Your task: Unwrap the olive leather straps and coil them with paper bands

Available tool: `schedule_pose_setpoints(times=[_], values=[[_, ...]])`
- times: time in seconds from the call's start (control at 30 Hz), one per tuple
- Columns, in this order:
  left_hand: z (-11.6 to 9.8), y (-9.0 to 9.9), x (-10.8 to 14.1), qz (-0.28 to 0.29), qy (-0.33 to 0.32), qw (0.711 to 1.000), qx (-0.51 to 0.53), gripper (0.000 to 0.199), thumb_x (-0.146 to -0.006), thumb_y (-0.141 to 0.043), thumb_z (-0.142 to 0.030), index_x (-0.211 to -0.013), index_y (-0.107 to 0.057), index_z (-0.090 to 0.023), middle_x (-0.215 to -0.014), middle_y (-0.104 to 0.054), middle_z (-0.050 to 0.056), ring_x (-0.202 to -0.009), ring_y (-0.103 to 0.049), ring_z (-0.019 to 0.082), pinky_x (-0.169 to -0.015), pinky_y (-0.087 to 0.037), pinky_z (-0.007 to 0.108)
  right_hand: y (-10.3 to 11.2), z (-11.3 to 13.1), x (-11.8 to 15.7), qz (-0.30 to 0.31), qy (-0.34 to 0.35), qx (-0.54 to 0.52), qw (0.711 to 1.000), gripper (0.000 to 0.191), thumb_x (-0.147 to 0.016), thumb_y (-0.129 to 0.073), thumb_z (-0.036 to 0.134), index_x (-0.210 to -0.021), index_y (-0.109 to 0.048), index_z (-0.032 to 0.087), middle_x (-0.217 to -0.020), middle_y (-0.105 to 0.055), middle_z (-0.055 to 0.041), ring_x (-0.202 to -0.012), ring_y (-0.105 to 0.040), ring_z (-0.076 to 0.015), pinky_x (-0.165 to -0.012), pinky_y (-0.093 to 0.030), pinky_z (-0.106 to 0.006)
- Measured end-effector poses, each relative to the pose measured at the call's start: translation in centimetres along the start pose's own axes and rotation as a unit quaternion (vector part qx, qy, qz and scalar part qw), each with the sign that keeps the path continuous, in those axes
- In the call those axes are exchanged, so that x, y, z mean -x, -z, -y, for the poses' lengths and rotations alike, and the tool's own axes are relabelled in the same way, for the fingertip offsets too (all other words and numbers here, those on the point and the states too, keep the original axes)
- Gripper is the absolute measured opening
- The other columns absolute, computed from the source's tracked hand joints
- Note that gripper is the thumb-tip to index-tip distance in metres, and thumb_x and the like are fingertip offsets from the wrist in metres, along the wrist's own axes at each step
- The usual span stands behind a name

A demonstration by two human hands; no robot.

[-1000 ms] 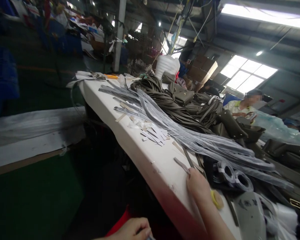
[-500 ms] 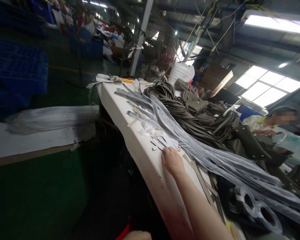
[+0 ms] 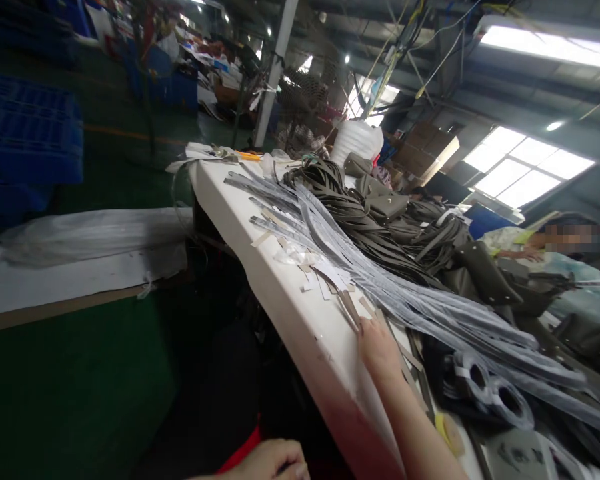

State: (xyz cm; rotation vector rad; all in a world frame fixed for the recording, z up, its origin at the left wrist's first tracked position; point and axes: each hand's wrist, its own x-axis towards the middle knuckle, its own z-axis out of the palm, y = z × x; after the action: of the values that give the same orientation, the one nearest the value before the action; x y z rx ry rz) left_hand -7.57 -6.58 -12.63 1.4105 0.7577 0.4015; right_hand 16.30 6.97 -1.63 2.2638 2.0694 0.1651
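Observation:
My right hand (image 3: 379,348) is over the white-covered table (image 3: 300,320), its fingers closed on the end of a flat grey-brown strip (image 3: 349,308). The strip's far end lies against a scatter of small white paper pieces (image 3: 334,275). Low in the picture, in front of red cloth (image 3: 243,452), my left hand (image 3: 275,460) is curled closed. What it holds, if anything, is hidden. Alongside my right hand run long strips in clear plastic (image 3: 395,293). Beyond them is a heap of dark olive straps (image 3: 365,223).
Rolls in clear plastic (image 3: 510,403) and a yellow tape roll (image 3: 448,433) lie at the lower right. Olive bags with studs (image 3: 487,273) are piled farther back. Another person's hand (image 3: 530,255) is at the far right. Blue pallets (image 3: 30,127) stand at the left.
My right hand has drawn back from the white paper pieces toward me, and a grey-brown strip now shows in it. My left hand has come farther into view at the bottom.

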Motion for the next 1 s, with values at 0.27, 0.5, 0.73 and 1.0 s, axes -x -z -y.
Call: schedule_pose_setpoints(times=[0.27, 0.5, 0.73, 1.0], values=[[-2.9, -0.7, 1.2, 0.040, 0.065, 0.997, 0.030, 0.058, -0.079, -0.044, -0.076, -0.078, -0.055, -0.019, -0.062, -0.045, -0.004, -0.052, -0.040, 0.011, -0.048, -0.033, 0.021, -1.1, -7.0, 8.0, -0.033, -0.122, -0.114, 0.985, 0.034, -0.093, -0.046, 0.030, -0.115, -0.066, 0.014, -0.107, -0.069, -0.0118, -0.098, -0.063, -0.0239, -0.086, -0.045, -0.032], [-3.9, -1.3, 1.9, 0.037, 0.038, 0.999, -0.011, 0.058, -0.079, -0.044, -0.074, -0.075, -0.056, -0.018, -0.065, -0.044, -0.003, -0.060, -0.041, 0.013, -0.058, -0.038, 0.022, -2.5, -6.3, 9.2, -0.096, -0.097, -0.050, 0.989, 0.029, -0.096, -0.046, 0.027, -0.111, -0.069, 0.017, -0.104, -0.068, -0.0081, -0.101, -0.060, -0.0214, -0.091, -0.040, -0.028], [-4.0, -1.5, 2.8, 0.008, 0.024, 0.999, -0.022, 0.054, -0.082, -0.044, -0.070, -0.077, -0.059, -0.018, -0.069, -0.051, -0.001, -0.064, -0.044, 0.014, -0.066, -0.041, 0.024, -3.1, -7.6, 8.3, -0.086, -0.101, -0.030, 0.991, 0.026, -0.097, -0.047, 0.025, -0.102, -0.072, 0.020, -0.103, -0.069, -0.0078, -0.096, -0.060, -0.0210, -0.086, -0.040, -0.027], [-3.8, -1.8, 2.5, 0.013, 0.006, 0.999, -0.050, 0.052, -0.084, -0.044, -0.066, -0.078, -0.062, -0.017, -0.075, -0.058, 0.002, -0.071, -0.050, 0.016, -0.072, -0.044, 0.025, -1.9, -7.5, 9.5, -0.060, -0.067, -0.052, 0.995, 0.027, -0.096, -0.050, 0.026, -0.089, -0.075, 0.022, -0.091, -0.070, -0.0058, -0.090, -0.063, -0.0184, -0.083, -0.040, -0.025]])
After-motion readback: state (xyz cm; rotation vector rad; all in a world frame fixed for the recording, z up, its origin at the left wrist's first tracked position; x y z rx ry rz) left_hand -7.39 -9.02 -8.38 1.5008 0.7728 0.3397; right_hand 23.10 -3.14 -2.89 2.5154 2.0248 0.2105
